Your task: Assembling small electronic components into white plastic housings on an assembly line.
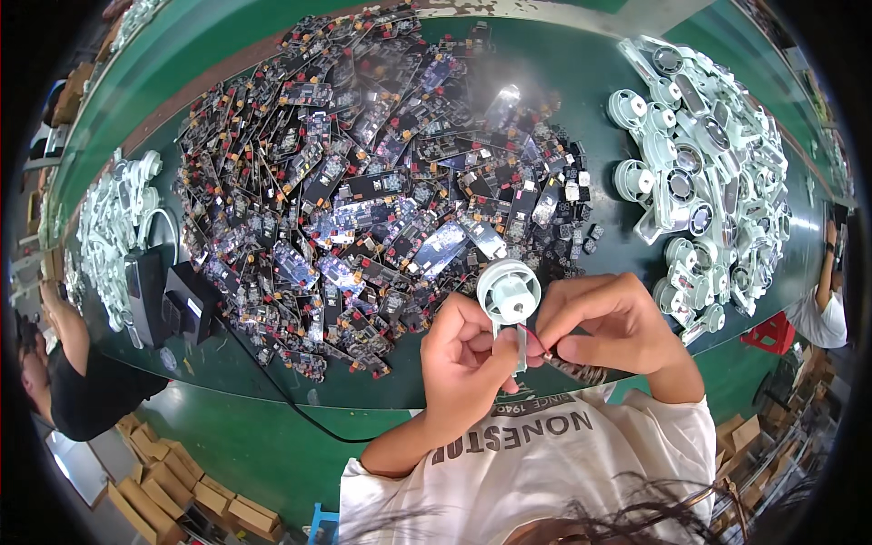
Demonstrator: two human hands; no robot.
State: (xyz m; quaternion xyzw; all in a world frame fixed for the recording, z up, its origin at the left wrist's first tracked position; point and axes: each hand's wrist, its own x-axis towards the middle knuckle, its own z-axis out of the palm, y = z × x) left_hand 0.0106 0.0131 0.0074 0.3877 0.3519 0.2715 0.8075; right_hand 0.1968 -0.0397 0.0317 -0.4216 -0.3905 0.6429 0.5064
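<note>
My left hand (465,356) is closed around the narrow stem of a white plastic fan housing (510,289). Its round, spoked head stands up above the fingers. Close on its right, my right hand (619,320) is closed in a pinch, the fingertips by the stem. A thin red wire (533,340) runs between the two hands. Below the right fingers shows a small, narrow circuit board (581,371), partly hidden, with pale parts on it. Exactly what the right fingertips grip, wire or board, is hard to make out.
A wide heap of circuit boards (372,195) covers the green table's middle. White fan housings pile up at right (695,173) and left (113,236). Dark boxes (145,295) and a black cable (291,400) lie at left. Other people (91,386) sit at both sides.
</note>
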